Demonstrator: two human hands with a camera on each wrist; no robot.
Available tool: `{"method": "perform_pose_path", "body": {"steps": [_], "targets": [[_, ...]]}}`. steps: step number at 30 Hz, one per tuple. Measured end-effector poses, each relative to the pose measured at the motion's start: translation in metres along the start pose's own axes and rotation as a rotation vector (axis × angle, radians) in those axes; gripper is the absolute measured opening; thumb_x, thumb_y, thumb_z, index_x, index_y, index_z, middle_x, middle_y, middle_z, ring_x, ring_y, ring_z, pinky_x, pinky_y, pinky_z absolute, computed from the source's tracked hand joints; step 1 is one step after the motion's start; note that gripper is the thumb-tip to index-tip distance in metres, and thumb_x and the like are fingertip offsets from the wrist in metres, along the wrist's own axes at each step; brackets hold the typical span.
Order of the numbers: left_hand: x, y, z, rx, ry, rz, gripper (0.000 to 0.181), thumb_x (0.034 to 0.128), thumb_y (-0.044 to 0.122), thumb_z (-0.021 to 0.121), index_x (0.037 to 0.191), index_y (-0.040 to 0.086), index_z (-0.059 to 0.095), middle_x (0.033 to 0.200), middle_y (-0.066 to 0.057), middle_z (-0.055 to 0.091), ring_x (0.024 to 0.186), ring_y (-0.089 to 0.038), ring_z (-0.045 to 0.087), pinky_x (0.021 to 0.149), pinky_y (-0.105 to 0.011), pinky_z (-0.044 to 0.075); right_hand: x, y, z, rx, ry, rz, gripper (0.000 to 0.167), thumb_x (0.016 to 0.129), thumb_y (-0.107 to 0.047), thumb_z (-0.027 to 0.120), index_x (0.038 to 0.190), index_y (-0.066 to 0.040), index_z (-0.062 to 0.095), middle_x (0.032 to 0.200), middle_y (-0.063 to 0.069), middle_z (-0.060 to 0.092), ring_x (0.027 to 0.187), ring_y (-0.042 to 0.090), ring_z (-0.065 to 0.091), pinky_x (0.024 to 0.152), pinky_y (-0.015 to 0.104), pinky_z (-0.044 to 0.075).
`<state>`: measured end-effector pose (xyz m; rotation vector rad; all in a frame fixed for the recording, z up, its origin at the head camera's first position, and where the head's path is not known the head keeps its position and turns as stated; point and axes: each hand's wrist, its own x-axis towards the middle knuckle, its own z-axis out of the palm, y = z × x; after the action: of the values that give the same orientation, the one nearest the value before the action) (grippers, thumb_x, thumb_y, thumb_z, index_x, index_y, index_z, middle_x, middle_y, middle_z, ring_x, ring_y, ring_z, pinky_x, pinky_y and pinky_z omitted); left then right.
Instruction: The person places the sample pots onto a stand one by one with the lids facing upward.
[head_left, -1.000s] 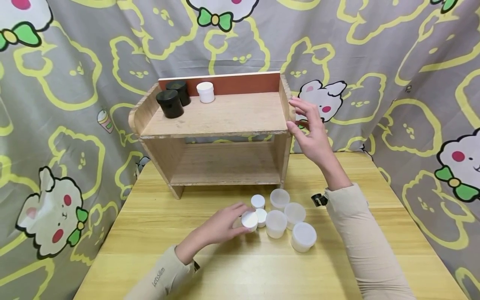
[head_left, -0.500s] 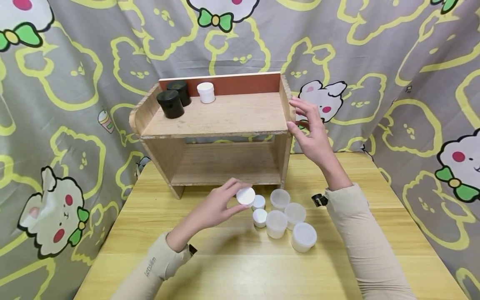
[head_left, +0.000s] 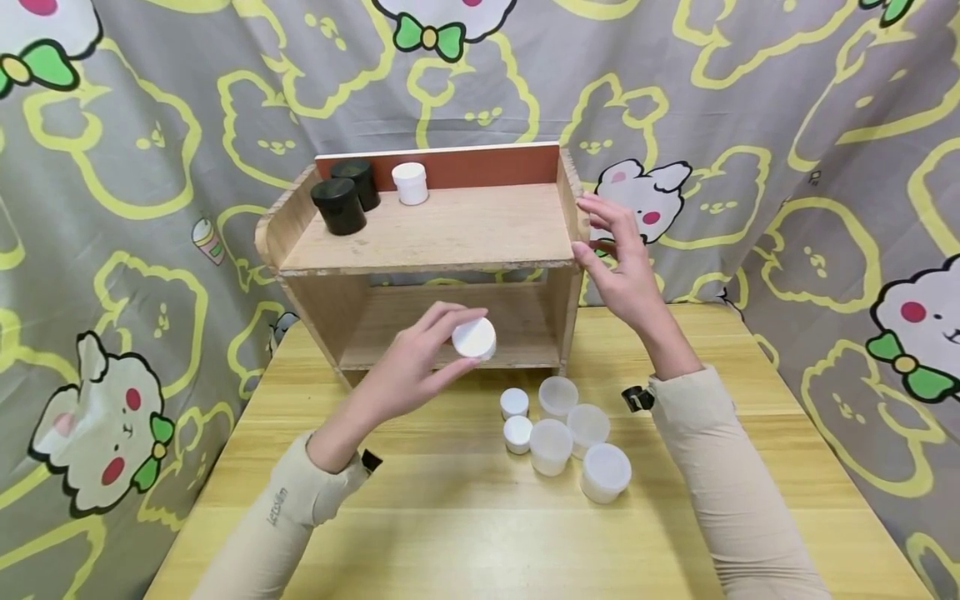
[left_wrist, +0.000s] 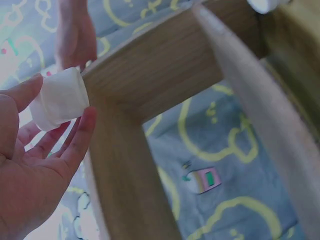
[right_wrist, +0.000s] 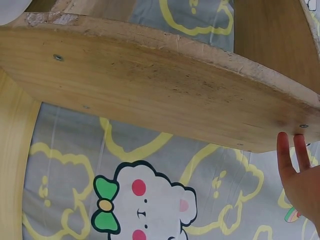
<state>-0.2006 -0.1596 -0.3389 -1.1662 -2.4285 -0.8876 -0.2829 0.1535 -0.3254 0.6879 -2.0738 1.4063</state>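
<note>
My left hand [head_left: 408,362] pinches a small white lidded jar [head_left: 475,338] between thumb and fingers. The jar is held in the air before the lower level of a small wooden shelf [head_left: 450,271]. In the left wrist view the jar [left_wrist: 60,97] appears tilted, thumb on one side and fingers beneath. My right hand [head_left: 626,271] touches the shelf's right side panel near its top with its fingertips. From the right wrist view, straight fingers [right_wrist: 285,152] meet the panel's outer face [right_wrist: 165,95]. Two white jars [head_left: 514,403] stand on the table below.
Several translucent lidded tubs [head_left: 551,447] cluster beside the white jars on the wooden table [head_left: 420,533]. On the shelf's top level are two black jars [head_left: 339,207] at the left and one white jar [head_left: 410,183]. A patterned curtain [head_left: 480,75] hangs behind.
My left hand has lifted the white jar off the table and carried it up and slightly left, toward the shelf's lower level. The right hand keeps its place at the side panel.
</note>
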Motion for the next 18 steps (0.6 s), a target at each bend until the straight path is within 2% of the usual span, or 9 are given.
{"method": "perform_pose_path", "body": {"steps": [6,13,18], "targets": [[0.012,0.003,-0.022,0.041,0.067,0.028,0.057,0.0936,0.017,0.078,0.146,0.011,0.056,0.133,-0.009,0.059,0.105,-0.019,0.064,0.087,-0.037,0.057,0.0,0.0,0.0,-0.007,-0.003,-0.001,0.054,0.1,-0.006,0.065,0.15,-0.017,0.049,0.16,0.001,0.037,0.139,0.031,0.047,0.103,0.044,0.045],[0.026,0.006,-0.045,0.074,0.116,0.024,0.057,0.0934,0.015,0.078,0.146,0.011,0.056,0.134,-0.009,0.059,0.112,-0.02,0.062,0.091,-0.037,0.057,0.0,-0.001,-0.001,-0.01,-0.005,0.007,0.055,0.1,-0.007,0.065,0.151,-0.019,0.048,0.16,0.001,0.037,0.14,0.031,0.047,0.104,0.047,0.046],[0.038,0.004,-0.059,0.075,0.163,0.002,0.055,0.0935,0.013,0.078,0.145,0.007,0.057,0.132,-0.013,0.059,0.111,-0.022,0.062,0.093,-0.039,0.058,0.0,-0.002,-0.001,-0.001,-0.001,0.008,0.054,0.1,-0.007,0.065,0.151,-0.019,0.049,0.16,0.0,0.037,0.14,0.03,0.047,0.104,0.05,0.046]]}}
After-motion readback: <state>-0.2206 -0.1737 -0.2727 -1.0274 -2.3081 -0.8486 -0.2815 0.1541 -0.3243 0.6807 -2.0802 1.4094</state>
